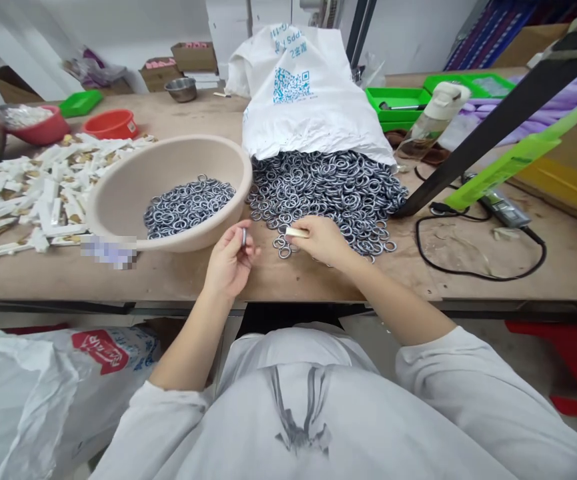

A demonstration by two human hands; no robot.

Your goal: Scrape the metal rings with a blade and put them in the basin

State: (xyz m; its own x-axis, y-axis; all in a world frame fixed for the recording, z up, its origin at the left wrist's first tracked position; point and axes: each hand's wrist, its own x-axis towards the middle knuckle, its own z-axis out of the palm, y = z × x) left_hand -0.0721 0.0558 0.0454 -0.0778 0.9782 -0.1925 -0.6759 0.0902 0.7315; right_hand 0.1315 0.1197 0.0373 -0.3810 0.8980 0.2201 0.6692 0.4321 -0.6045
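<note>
My left hand is closed, pinching one grey ring between thumb and fingertips just off the rim of a beige bowl. Inside that bowl lies a heap of the same grey rings. In the fist of my right hand is a short cream-coloured stick, its blunt end poking out to the left. This hand is over the front of a large pile of loose rings, which spills from the mouth of a white printed sack.
Many white pieces are strewn left of the bowl, near a red bowl. A black slanted post rises at the right, beside a looped black cable and a spray bottle. Green trays stand behind.
</note>
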